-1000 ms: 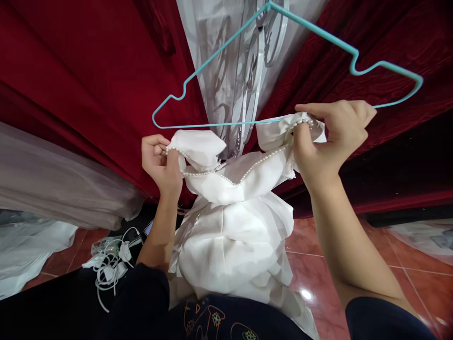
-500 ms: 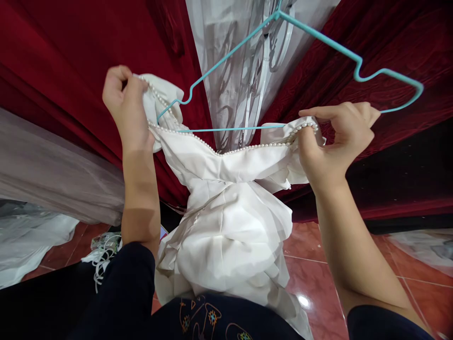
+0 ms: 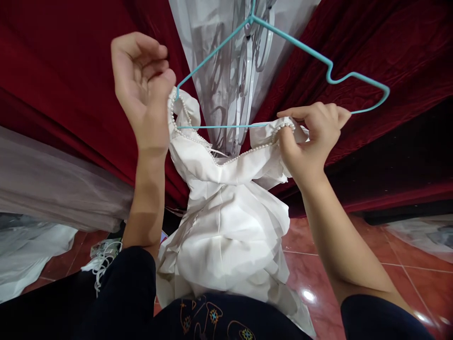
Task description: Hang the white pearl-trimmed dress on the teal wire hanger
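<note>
A white dress (image 3: 226, 236) with a pearl-trimmed neckline hangs in front of me. Its left sleeve loop goes around the left end of a light blue hanger (image 3: 290, 40), whose right end sticks out free beyond the dress. My left hand (image 3: 145, 85) is raised at that left sleeve, fingers curled loosely and apart, with the thumb side against the pearl edge. Between the thumb and fingers of my right hand (image 3: 311, 137) is the right pearl-edged sleeve, just below the hanger's right arm.
Dark red curtains (image 3: 71, 61) hang on both sides of a white sheer cloth (image 3: 212, 56) with white hangers. Pale fabric lies at the lower left and right. White cords (image 3: 102, 264) lie near my left elbow, above red floor tiles (image 3: 307, 269).
My left hand has loosened its pinch and moved up and right, with the left sleeve now further around the hanger end. The hanger and my right hand have shifted left.
</note>
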Available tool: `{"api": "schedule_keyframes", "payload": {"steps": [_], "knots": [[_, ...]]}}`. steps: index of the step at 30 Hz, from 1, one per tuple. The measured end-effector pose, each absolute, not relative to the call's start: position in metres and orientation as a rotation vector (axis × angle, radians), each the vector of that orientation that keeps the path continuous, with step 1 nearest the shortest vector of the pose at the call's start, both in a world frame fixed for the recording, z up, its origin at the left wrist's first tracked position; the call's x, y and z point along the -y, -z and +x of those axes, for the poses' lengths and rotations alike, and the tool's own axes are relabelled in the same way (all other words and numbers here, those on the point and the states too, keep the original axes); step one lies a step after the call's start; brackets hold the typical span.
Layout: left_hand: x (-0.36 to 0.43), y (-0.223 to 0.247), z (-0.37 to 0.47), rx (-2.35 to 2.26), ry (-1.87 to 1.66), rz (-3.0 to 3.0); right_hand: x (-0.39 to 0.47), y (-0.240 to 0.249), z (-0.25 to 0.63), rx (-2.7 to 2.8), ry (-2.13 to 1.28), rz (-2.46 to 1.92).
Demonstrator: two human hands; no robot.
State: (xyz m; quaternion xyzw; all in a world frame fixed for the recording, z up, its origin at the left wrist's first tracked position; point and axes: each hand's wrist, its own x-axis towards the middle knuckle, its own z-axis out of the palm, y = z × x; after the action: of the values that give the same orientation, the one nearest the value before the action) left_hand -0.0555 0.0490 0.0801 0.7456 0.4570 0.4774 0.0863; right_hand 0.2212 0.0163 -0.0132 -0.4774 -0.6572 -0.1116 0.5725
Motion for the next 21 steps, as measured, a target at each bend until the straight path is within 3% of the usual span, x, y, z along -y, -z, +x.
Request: {"api": "schedule_keyframes", "payload": {"steps": [7,11,17,21], "knots": [[-0.026,-0.034,-0.01,-1.246,-1.105,2.547,-0.02,0.014,0.218,1.514,0.229,-1.08],[-0.024,-0.018,-0.003,-1.2,-1.208,2.563,-0.012,0.019,0.227,1.603,0.239,-1.02],[-0.03,-0.026,-0.009,-1.122,-1.208,2.36,-0.014,0.03,0.289,1.307,0.584,-0.985],[-0.023,-0.028,-0.01,-1.128,-1.213,2.332,-0.031,0.01,0.33,1.075,0.33,-1.238]]}}
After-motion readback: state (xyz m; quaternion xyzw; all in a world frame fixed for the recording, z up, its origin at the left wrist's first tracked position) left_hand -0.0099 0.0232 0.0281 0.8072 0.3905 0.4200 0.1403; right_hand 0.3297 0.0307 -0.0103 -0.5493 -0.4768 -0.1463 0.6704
